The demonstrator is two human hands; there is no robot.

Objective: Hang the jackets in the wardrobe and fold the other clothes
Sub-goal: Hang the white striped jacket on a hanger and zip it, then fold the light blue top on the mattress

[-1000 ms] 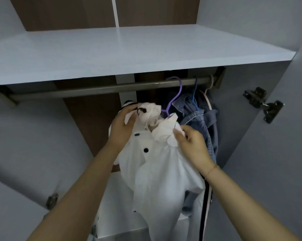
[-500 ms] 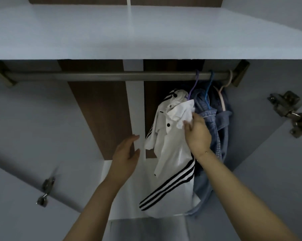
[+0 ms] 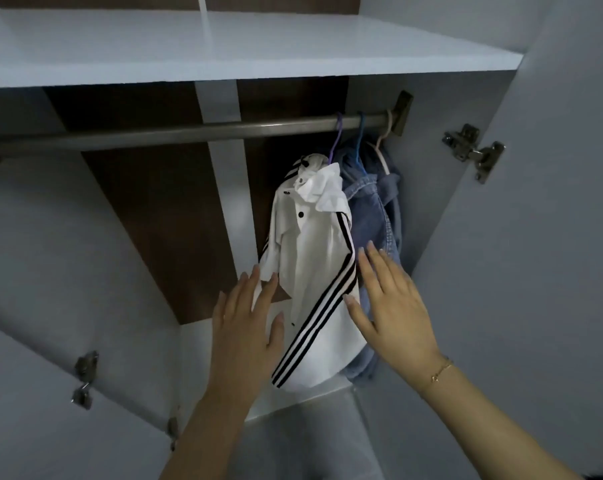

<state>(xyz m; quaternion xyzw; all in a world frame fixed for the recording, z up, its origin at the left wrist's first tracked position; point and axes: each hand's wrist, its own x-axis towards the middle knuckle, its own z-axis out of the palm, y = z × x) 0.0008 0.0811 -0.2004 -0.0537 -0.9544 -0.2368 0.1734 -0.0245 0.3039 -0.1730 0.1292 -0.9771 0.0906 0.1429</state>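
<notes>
White jacket (image 3: 314,258) on purple hanger (image 3: 336,140), left hand (image 3: 246,327) and right hand (image 3: 393,306) beside it (each grip spread, empty)

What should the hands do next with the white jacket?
Probably draw back and go for the next piece of clothing. The white jacket already hangs from its purple hanger on the rail, beside the denim jacket. The left hand and right hand are both open and grip nothing.

Pale grey flat top shelf (image 3: 224,50), brown wood-grain back panel (image 3: 154,220) split by a pale vertical strip (image 3: 224,161), open grey doors with metal hinges (image 3: 473,152), dim cool light
</notes>
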